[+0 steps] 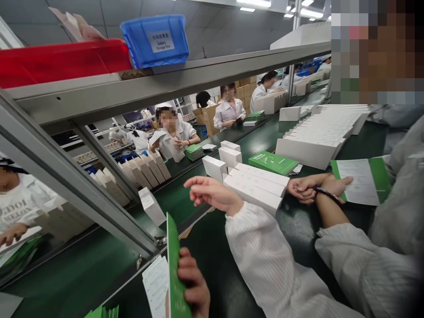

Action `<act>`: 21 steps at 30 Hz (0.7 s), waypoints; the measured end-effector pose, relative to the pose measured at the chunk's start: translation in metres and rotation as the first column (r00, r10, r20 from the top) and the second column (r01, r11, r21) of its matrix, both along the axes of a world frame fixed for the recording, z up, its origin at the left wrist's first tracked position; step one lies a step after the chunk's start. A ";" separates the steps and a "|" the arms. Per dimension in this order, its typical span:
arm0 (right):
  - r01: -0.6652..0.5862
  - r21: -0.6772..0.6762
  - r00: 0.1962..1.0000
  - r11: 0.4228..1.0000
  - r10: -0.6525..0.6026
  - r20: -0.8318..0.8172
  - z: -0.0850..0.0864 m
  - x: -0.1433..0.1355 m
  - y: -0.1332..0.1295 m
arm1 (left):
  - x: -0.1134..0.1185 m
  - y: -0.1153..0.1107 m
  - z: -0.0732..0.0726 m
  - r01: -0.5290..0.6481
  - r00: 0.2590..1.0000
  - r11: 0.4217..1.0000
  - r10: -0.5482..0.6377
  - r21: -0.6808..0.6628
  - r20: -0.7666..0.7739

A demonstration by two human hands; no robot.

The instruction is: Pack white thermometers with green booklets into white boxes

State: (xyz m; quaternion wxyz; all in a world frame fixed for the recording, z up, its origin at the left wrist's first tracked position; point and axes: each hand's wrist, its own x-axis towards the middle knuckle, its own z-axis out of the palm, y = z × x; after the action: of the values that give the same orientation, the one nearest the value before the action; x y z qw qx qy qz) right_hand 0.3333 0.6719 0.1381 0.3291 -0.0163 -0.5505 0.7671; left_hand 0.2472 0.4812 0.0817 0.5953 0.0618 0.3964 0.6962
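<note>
My left hand [195,282] is closed around a green booklet [176,269], held upright near the bottom edge. A white printed sheet [156,287] shows on the booklet's left side. My right hand [213,194], in a white sleeve, reaches out over the edge of the belt with its fingers loosely apart and nothing in them. Just behind it and to its right lie several white boxes [253,190]. A single white box [151,206] stands tilted on the green conveyor belt [179,187], left of my right hand.
A co-worker's hands [303,187] on the right hold another green and white booklet [362,181]. Beyond stand a green booklet stack [273,163] and a long row of white boxes [308,150]. A metal frame [165,86] crosses overhead, carrying a blue bin [155,42] and red bin [66,62].
</note>
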 end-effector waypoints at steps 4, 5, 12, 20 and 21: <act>-0.129 0.142 0.989 0.981 0.118 0.087 -0.007 0.027 -0.019 | 0.009 0.049 0.016 -0.018 0.745 0.820 -0.371 0.572 0.555; -0.143 0.169 0.986 0.975 0.126 0.109 -0.007 0.031 -0.021 | 0.012 0.058 0.019 -0.014 0.690 0.783 -0.442 0.622 0.573; 0.075 0.273 0.980 0.959 -0.121 0.156 0.000 0.044 -0.022 | 0.022 0.091 0.028 -0.007 0.683 0.741 -0.487 0.672 0.544; 0.051 0.359 0.969 0.932 -0.132 0.207 -0.002 0.044 -0.016 | 0.014 0.105 0.025 0.190 0.756 0.651 -0.575 0.734 0.314; 0.048 0.366 0.968 0.930 -0.133 0.212 -0.001 0.044 -0.015 | 0.011 0.106 0.025 0.221 0.750 0.651 -0.589 0.726 0.300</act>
State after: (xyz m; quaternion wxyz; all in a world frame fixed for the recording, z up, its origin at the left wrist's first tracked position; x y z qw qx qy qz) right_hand 0.3775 0.6565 0.1367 0.2948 -0.0717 -0.7143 0.6307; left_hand 0.2585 0.5874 0.1067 0.7635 0.1675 -0.0694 0.6198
